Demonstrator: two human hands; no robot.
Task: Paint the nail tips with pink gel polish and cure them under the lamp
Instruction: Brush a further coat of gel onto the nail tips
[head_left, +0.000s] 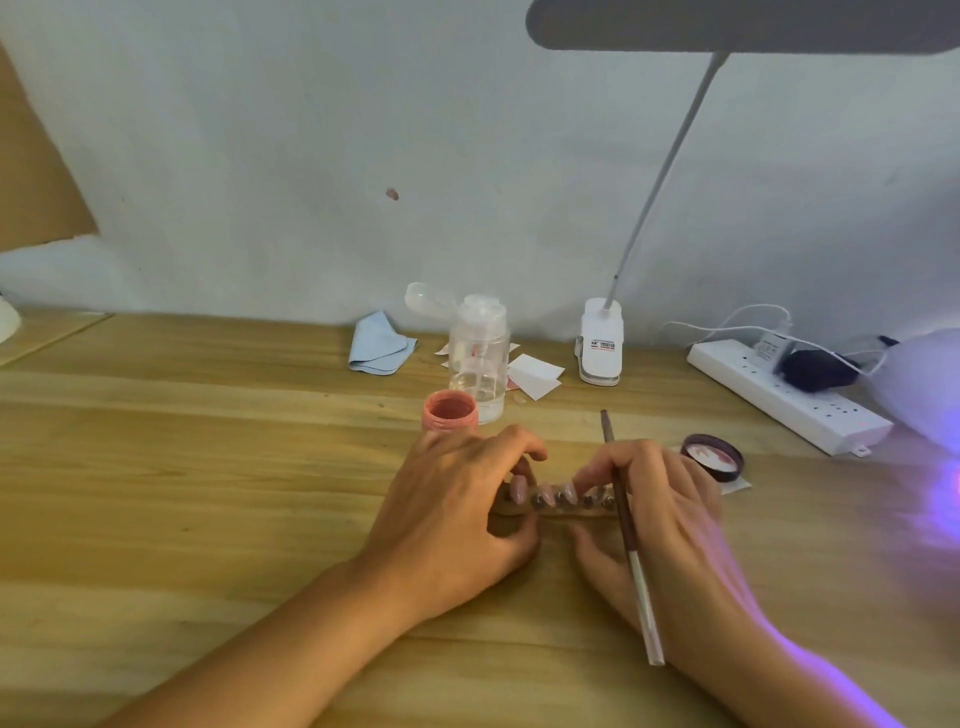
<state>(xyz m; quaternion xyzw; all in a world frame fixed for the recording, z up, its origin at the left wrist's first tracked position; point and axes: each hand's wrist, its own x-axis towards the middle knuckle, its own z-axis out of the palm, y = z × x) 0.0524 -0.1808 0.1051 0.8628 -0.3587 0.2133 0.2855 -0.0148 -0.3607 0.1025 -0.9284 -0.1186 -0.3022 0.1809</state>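
Centrally, left grip (457, 509) pinching nail-tip strip (561, 512), right grip (670, 519) pinching brush (631, 551), pink jar (450, 410) just behind, lid (712, 457) just right.

The left hand (457, 504) and right hand (665, 525) are bare, forearms bare too.

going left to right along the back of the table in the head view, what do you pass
blue cloth -> clear pump bottle -> desk lamp clip base -> white power strip -> curing lamp, glowing purple at the right edge
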